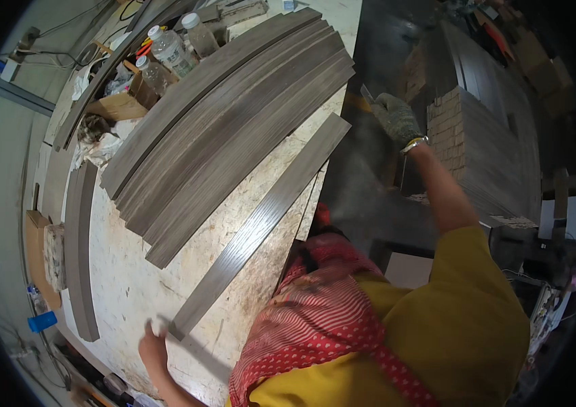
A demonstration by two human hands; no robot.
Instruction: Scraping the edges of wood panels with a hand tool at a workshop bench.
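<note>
A single grey-brown wood-grain plank (257, 227) lies slantwise on the worn white worktable (121, 285), its far end reaching the table's right edge. My bare left hand (154, 346) is beside the plank's near end, thumb and fingers apart, holding nothing; whether a fingertip touches the wood I cannot tell. Out past the table's right side, my right hand (396, 119) wears a grey knit glove. Its fingers are closed on a thin flat scraper (367, 93), whose blade sticks out toward the table; the handle is hidden in the glove.
Several similar planks (233, 136) lie overlapped across the far table. Another plank (82, 251) rests at the left. Clear plastic bottles (171, 51) and a cardboard box (125, 102) stand at the back left. A large stack of planks (485, 136) stands on the right.
</note>
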